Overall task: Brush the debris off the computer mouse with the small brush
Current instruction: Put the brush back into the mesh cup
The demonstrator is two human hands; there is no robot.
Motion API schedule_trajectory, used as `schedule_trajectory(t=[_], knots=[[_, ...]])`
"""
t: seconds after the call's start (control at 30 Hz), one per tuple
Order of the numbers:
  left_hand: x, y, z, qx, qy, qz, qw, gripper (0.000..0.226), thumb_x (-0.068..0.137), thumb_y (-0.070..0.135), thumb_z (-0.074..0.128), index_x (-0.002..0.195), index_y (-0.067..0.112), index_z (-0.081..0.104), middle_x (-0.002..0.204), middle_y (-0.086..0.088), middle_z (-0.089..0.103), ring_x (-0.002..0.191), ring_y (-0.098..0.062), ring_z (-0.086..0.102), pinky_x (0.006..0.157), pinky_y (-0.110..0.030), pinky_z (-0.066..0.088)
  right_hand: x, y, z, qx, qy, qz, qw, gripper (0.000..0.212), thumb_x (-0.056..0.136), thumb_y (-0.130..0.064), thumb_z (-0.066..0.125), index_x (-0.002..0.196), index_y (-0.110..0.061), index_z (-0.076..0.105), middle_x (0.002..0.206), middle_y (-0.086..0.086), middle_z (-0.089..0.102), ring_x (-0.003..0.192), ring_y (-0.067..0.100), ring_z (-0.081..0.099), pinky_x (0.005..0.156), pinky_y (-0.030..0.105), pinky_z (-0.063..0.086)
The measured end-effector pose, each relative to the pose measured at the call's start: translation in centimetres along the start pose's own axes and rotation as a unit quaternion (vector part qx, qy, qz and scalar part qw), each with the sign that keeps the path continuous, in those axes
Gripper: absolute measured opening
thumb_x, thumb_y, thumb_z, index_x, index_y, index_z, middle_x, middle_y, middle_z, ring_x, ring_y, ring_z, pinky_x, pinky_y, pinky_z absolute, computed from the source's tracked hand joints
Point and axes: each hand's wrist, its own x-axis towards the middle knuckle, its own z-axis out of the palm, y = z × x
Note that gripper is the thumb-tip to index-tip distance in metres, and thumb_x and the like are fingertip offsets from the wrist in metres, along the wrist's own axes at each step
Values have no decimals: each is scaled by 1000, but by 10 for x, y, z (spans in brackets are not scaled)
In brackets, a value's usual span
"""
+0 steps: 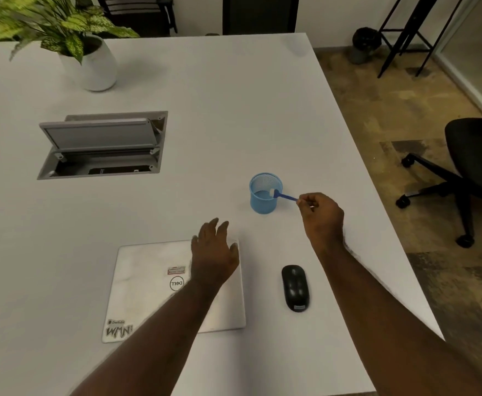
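Beside the blue mesh cup [265, 195], the right hand [321, 214] pinches the small brush [284, 196] by its handle tip; such a thin grip could drop it before reaching the computer mouse [295, 287], nearer the person.

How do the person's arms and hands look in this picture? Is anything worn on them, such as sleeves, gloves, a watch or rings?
Both arms are bare along all that shows: no sleeve reaches into the picture. The left hand and the right hand wear no gloves. No watch or bracelet shows on either wrist, and no ring can be made out, though the image is too soft to rule out a thin one.
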Motion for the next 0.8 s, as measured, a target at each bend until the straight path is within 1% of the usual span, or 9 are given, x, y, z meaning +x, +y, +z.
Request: schedule_trajectory(t=[0.1, 0.2, 0.33, 0.5, 0.57, 0.63, 0.73, 0.77, 0.8], knots=[[8, -18, 3, 103, -25, 22, 994, 64, 84, 44, 40, 138, 11, 50, 146, -18, 46, 135, -40, 42, 100, -65, 35, 14, -9, 20, -50, -6, -51, 997, 15, 89, -20, 63, 97, -12, 72, 96, 4, 70, 82, 15, 63, 69, 18, 44], [10, -31, 6, 131, -42, 17, 990, 68, 88, 48, 35, 144, 11, 42, 153, -19, 35, 141, -42, 31, 104, -70, 26, 24, -13, 38, -90, -22, -86, 992, 15, 90, -20, 62, 99, -12, 70, 98, 7, 68, 86, 21, 64, 70, 28, 51], [11, -44, 10, 134, -57, 6, 989, 70, 90, 53, 29, 146, 12, 38, 155, -18, 30, 142, -42, 27, 105, -71, 24, 34, -16, 60, -142, -41, -103, 984, 18, 93, -22, 58, 101, -10, 69, 101, 10, 66, 89, 26, 63, 72, 35, 53], [15, -55, 13, 124, -68, -4, 990, 71, 90, 54, 25, 147, 14, 36, 157, -16, 27, 143, -41, 26, 104, -72, 24, 42, -17, 80, -245, -64, -122, 960, 20, 93, -22, 54, 105, -12, 67, 105, 10, 65, 97, 28, 60, 74, 34, 47], [17, -57, 14, 120, -71, -7, 990, 71, 93, 56, 16, 147, 15, 34, 158, -15, 26, 144, -40, 25, 105, -72, 23, 45, -16, 85, -293, -63, -137, 944, 19, 92, -23, 54, 102, -15, 68, 101, 8, 67, 92, 29, 61, 72, 35, 45], [18, -59, 15, 116, -67, -5, 991, 75, 92, 57, 6, 148, 15, 33, 158, -15, 26, 144, -40, 24, 105, -72, 22, 48, -15, 88, -355, -68, -167, 917, 18, 90, -23, 55, 96, -19, 71, 93, 7, 68, 84, 30, 61, 64, 33, 37], [20, -61, 15, 116, -67, -6, 991, 76, 92, 58, 5, 148, 15, 32, 158, -15, 26, 144, -40, 24, 105, -72, 22, 49, -13, 91, -434, -84, -191, 876, 5, 78, -20, 68, 77, -20, 73, 74, 5, 67, 66, 28, 60, 58, 30, 28], [20, -63, 16, 114, -64, -6, 991, 75, 92, 57, 6, 148, 15, 32, 158, -15, 26, 144, -40, 25, 105, -72, 23, 48, -12, 92, -447, -79, -187, 871, 3, 72, -18, 73, 70, -20, 72, 68, 3, 65, 60, 27, 58, 57, 29, 27], [20, -64, 16, 117, -65, -8, 991, 73, 93, 56, 7, 147, 14, 32, 157, -16, 27, 144, -40, 26, 104, -72, 24, 48, -10, 94, -453, -75, -183, 869, 6, 68, -17, 76, 66, -20, 71, 64, 2, 63, 57, 27, 57, 56, 29, 26]])
